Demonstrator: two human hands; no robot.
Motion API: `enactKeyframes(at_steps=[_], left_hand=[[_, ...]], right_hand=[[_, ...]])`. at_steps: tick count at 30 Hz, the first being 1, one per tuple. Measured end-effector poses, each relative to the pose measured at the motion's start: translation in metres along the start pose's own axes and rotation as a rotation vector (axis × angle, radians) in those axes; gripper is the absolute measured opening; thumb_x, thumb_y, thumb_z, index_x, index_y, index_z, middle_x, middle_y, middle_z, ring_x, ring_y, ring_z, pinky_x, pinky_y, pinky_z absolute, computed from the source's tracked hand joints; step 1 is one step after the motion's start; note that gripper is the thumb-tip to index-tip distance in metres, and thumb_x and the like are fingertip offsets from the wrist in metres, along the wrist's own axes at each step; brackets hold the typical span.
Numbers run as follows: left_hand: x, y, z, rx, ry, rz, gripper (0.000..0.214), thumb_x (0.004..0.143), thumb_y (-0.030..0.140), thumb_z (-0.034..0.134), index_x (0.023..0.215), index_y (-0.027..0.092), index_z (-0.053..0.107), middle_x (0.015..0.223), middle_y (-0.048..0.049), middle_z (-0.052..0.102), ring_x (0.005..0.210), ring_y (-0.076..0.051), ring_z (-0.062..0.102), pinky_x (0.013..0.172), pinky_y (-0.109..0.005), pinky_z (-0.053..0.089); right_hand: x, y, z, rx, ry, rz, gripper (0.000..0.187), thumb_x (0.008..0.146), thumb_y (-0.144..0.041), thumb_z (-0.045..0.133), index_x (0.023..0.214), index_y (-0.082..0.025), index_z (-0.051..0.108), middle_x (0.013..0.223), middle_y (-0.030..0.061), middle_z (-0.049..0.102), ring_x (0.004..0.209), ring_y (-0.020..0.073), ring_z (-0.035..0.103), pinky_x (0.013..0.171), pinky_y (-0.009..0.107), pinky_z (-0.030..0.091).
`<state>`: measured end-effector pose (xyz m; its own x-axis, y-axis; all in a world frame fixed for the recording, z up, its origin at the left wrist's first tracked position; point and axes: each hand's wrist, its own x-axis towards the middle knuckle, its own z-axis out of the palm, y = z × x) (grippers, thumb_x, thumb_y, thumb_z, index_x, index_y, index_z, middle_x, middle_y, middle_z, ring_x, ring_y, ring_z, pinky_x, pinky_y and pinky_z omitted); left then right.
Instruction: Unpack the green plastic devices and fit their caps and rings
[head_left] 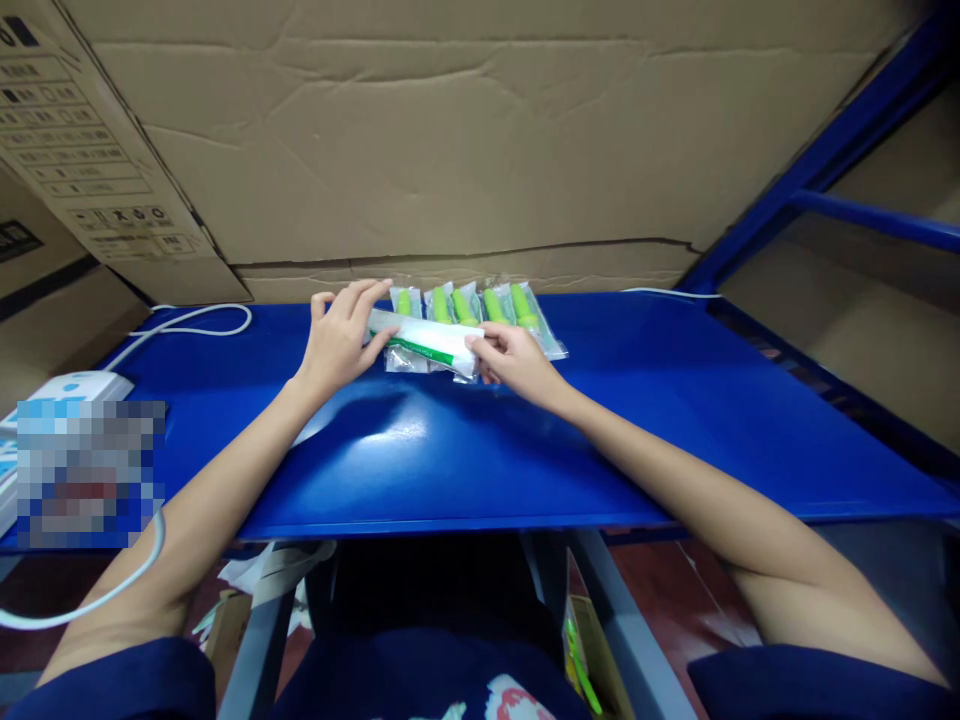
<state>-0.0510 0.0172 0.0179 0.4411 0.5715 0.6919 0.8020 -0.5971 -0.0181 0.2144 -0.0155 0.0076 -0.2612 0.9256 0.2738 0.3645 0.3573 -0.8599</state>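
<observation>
A long white packet with a green stripe [426, 340] lies across a row of several clear bags holding green pieces [480, 306] at the back of the blue table [465, 450]. My left hand [341, 335] grips the packet's left end with fingers curled over it. My right hand [510, 358] pinches the packet's right end between thumb and fingers. The packet is held just above the table, slightly tilted.
A wall of cardboard boxes [465, 140] stands right behind the table. A white power strip [71, 388] and its white cable [195, 322] lie at the left. A blue shelf frame [832, 150] rises at the right.
</observation>
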Motion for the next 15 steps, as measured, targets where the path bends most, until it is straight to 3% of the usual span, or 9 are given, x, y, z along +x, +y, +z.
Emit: enactKeyframes(at_steps=[4,7,9,12,15], left_hand=[[0.000,0.000,0.001,-0.040,0.021,-0.074,0.046,0.101,0.043,0.046,0.136,0.014,0.050,0.108,-0.0109,0.074,0.096,-0.024,0.069,0.094,-0.038,0.040],[0.000,0.005,0.000,-0.114,-0.101,-0.049,0.045,0.102,0.040,0.042,0.140,0.015,0.047,0.086,-0.0028,0.075,0.080,-0.020,0.069,0.086,-0.034,0.044],[0.001,0.011,-0.001,-0.150,-0.188,-0.021,0.048,0.102,0.039,0.040,0.145,0.018,0.044,0.082,-0.0008,0.076,0.076,-0.019,0.069,0.083,-0.034,0.047],[0.000,0.017,-0.002,-0.271,-0.238,-0.057,0.052,0.101,0.040,0.041,0.150,0.021,0.040,0.083,-0.0008,0.076,0.075,-0.019,0.070,0.081,-0.034,0.051],[-0.001,0.017,0.002,-0.593,-0.257,-0.200,0.060,0.102,0.049,0.041,0.156,0.024,0.030,0.088,-0.0031,0.077,0.076,-0.019,0.073,0.078,-0.034,0.055]], right_hand=[[0.003,-0.002,0.001,0.310,0.066,0.149,0.022,0.092,-0.034,0.055,0.076,-0.020,0.052,0.050,-0.0041,0.052,0.039,0.0084,0.046,0.039,0.021,0.029],[0.004,-0.004,0.004,0.445,0.105,0.186,0.021,0.091,-0.034,0.057,0.077,-0.020,0.051,0.052,-0.0037,0.053,0.040,0.0074,0.046,0.039,0.020,0.028],[0.002,-0.005,0.005,0.467,0.111,0.186,0.022,0.091,-0.036,0.057,0.078,-0.020,0.050,0.054,-0.0037,0.053,0.041,0.0075,0.046,0.039,0.020,0.028],[-0.003,-0.006,0.007,0.327,0.125,0.077,0.024,0.095,-0.040,0.054,0.081,-0.021,0.051,0.053,-0.0041,0.051,0.043,0.0091,0.047,0.041,0.022,0.031],[-0.008,-0.004,0.007,-0.041,0.196,-0.225,0.026,0.099,-0.042,0.052,0.089,-0.019,0.060,0.060,-0.0019,0.055,0.051,0.0108,0.050,0.049,0.025,0.038]])
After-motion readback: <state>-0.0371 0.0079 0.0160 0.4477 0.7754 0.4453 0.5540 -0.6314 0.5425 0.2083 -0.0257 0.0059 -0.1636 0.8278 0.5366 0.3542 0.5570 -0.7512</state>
